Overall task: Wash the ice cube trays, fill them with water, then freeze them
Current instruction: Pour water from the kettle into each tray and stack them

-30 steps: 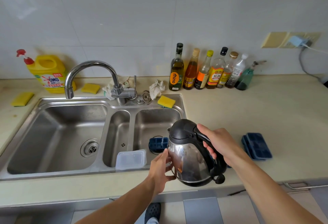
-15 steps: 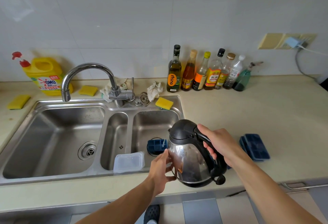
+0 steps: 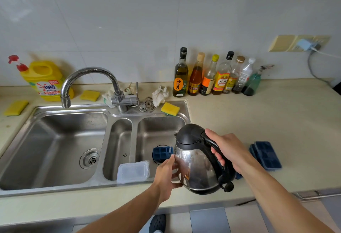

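**Q:** Where is the tray?
**A:** One blue tray (image 3: pixel 162 154) lies in the right basin of the sink (image 3: pixel 55 110), lower centre of frame, partly hidden behind the kettle (image 3: pixel 195 164). A stack (image 3: pixel 265 155) of more blue trays sits on the counter (image 3: pixel 258 118) at lower right, well apart from the sink.

**Q:** And the hands?
**A:** The right hand (image 3: pixel 230 148) is wrapped round the kettle's black handle. The left hand (image 3: pixel 166 175) lies with relaxed fingers against the steel body, steadying rather than grasping. The kettle tilts with its spout toward the tray and its lid down.

**Q:** Is water running?
**A:** A pale streak shows at the tray's edge, but whether it is a stream cannot be told. The tap (image 3: pixel 88 74), at centre left, points into the big left basin.

**Q:** What makes this pour go well?
**A:** The pose suggests the filling step. A slow tilt from the right wrist, with the spout low over the cells, should limit splashing, and the left hand need only guide the body. Moving cell to cell and stopping short of the brim would leave the tray easy to carry level. What look like clear lids (image 3: pixel 133 172) rest on the sink's front edge just beside the tray, close enough to be splashed.
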Motion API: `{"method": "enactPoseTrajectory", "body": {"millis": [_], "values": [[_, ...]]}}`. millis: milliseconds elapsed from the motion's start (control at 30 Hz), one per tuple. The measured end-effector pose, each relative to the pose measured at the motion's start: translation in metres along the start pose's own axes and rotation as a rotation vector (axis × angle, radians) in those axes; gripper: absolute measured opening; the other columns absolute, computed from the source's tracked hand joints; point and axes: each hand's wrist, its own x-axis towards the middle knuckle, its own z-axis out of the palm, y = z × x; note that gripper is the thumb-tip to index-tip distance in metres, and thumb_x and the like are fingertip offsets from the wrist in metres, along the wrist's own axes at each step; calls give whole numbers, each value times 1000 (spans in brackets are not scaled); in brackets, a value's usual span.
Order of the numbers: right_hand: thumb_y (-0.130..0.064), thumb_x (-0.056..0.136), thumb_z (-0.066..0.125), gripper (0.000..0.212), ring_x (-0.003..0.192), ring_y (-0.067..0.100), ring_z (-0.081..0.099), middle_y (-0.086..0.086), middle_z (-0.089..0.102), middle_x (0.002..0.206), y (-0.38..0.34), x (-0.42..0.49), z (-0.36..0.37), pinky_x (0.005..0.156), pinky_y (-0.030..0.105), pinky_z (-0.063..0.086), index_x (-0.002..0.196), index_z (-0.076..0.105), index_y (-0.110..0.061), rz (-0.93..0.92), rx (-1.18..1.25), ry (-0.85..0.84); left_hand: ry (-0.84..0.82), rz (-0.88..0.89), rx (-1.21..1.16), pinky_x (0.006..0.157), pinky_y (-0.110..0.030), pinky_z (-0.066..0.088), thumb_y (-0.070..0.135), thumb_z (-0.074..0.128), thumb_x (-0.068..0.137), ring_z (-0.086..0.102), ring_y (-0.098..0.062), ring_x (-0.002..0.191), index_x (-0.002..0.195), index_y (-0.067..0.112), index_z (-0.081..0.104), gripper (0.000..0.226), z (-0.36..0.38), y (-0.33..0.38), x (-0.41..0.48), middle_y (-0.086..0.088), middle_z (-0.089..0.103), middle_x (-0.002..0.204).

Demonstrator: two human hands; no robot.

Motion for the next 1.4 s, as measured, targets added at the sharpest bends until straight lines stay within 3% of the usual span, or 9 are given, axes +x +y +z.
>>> {"method": "enactPoseTrajectory", "body": {"millis": [467, 1233, 1400], "values": [[-59, 91, 62, 61, 41, 21, 43, 10, 52, 51, -6, 8, 5, 47, 26, 40, 60, 62, -7, 0, -4, -29, 48, -7, -30, 72, -44, 55, 44, 47, 104, 67, -32, 105, 115, 12, 69, 40, -4, 4, 5, -10, 73, 113], [-59, 91, 62, 60, 40, 21, 43, 9, 52, 50, -5, 3, 6, 48, 28, 41, 58, 62, -8, 0, 0, -25, 54, -18, -15, 80, -49, 53, 44, 47, 104, 62, -30, 110, 117, 15, 68, 38, -7, 2, 3, -6, 69, 119], [-59, 91, 62, 60, 40, 21, 44, 9, 53, 51, -5, 2, 5, 49, 28, 42, 59, 63, -8, 2, -5, -27, 49, -10, -9, 71, -45, 53, 44, 48, 104, 63, -30, 108, 113, 15, 70, 37, -5, 1, 3, -7, 71, 117]]}}
